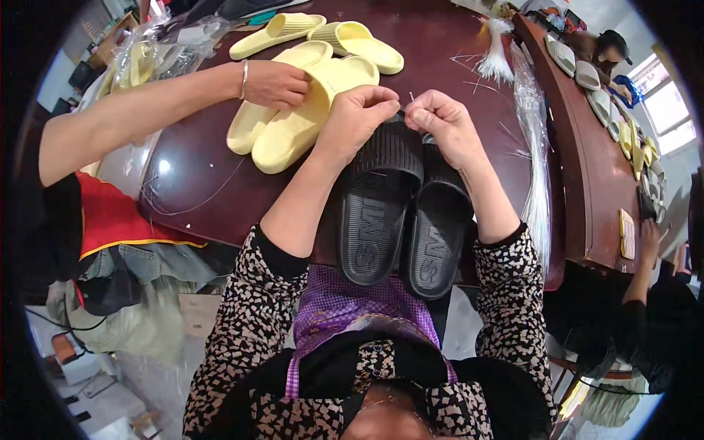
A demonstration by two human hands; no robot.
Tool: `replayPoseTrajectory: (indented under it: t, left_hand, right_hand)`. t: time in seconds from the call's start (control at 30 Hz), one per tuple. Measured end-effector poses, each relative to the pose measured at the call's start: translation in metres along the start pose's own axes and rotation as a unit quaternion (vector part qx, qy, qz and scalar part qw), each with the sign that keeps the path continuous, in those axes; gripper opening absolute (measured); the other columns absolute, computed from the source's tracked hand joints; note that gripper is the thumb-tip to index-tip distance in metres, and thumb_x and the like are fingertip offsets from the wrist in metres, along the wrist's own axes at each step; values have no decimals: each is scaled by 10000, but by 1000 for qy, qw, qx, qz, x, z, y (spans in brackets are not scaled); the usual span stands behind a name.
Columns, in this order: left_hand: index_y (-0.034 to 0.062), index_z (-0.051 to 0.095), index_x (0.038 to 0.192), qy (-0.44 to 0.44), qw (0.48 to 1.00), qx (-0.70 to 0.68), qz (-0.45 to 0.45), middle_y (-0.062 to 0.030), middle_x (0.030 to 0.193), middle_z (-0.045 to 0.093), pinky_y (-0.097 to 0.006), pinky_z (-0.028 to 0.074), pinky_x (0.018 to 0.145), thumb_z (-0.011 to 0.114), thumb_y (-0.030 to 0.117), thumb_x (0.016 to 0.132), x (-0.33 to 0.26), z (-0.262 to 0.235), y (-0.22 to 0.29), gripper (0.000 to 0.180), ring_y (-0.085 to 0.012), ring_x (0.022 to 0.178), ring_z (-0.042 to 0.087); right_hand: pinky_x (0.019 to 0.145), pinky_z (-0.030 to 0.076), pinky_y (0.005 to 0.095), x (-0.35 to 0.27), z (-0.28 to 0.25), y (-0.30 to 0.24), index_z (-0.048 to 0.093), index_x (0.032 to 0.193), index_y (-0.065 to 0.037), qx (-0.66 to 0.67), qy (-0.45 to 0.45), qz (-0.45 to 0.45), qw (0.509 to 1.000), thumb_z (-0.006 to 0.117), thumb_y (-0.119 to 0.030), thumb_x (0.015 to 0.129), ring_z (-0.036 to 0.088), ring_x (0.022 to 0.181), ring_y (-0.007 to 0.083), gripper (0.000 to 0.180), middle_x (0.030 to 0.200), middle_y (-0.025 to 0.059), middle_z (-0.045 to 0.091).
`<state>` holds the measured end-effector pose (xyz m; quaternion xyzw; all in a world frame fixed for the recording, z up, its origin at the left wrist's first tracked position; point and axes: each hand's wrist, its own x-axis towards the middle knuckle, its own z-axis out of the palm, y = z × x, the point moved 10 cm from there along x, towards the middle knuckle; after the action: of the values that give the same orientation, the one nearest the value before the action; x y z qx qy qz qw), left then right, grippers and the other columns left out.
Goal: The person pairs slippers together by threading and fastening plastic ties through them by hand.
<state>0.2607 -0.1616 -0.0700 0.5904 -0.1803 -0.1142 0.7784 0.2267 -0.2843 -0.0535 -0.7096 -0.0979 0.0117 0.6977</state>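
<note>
A pair of black ribbed slide sandals (372,227) rests side by side at the table's near edge, toes toward me. Just above their straps both of my hands are pinched close together. The tip of a thin pale strand shows between the fingers of my right hand (446,128). My left hand (361,121) has thumb and forefinger pressed together; whatever lies between them is too small to make out. To the left of it are pale yellow slides (282,147), and another person's hand (277,84) with a bracelet reaches onto them.
Bundles of thin clear strands (496,62) lie at the right, some in a plastic sleeve (529,110). More yellow slides (356,45) sit farther back. A second table (565,139) on the right carries a row of slides. Clear plastic bags (165,48) lie at far left.
</note>
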Motion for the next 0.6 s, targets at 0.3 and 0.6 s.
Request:
replayPoseTrajectory:
  t: [0.3,0.6]
  left_hand:
    - [-8,596,980,-17,993,-120,12,-94,922,663,-208,463,702,599,32,851,4,11,-3,135,-109,786,611]
    - [17,601,938,-28,986,-162,-35,-59,856,652,-215,465,685,621,48,838,5,17,-17,108,-104,739,596]
  right_hand:
    - [736,474,235,-1,0,0,610,875,-5,-72,-17,-49,996,589,-61,878,567,789,80,59,802,10,624]
    - [669,427,210,-5,-1,-1,612,880,-18,-81,-14,-34,996,568,-86,891,514,722,64,81,775,-5,592]
